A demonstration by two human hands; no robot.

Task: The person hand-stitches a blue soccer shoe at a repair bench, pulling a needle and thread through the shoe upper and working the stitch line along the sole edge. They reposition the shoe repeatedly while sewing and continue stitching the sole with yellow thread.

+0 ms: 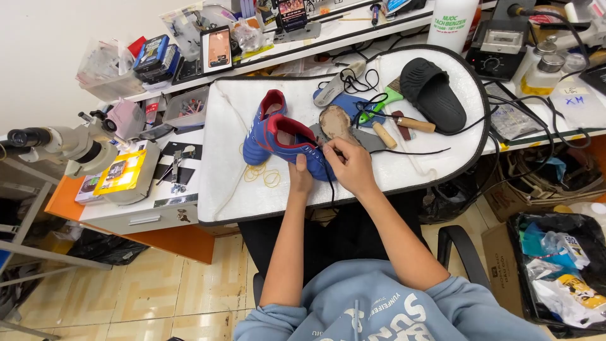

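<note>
Two blue shoes with red lining lie on a white padded work mat (429,161). My left hand (302,175) grips the toe of the nearer blue shoe (297,144). My right hand (350,165) pinches that shoe's black lace at its front, and the lace hangs down over the mat's edge. The second blue shoe (260,126) sits just behind and to the left. A worn tan insole (334,121) lies right behind my right hand.
A black slide sandal (434,91), wooden-handled tools (404,123), loose black laces and rubber bands (264,175) lie on the mat. A microscope (57,142) stands at the left, a shelf of small boxes behind, a black bin (562,265) at the lower right.
</note>
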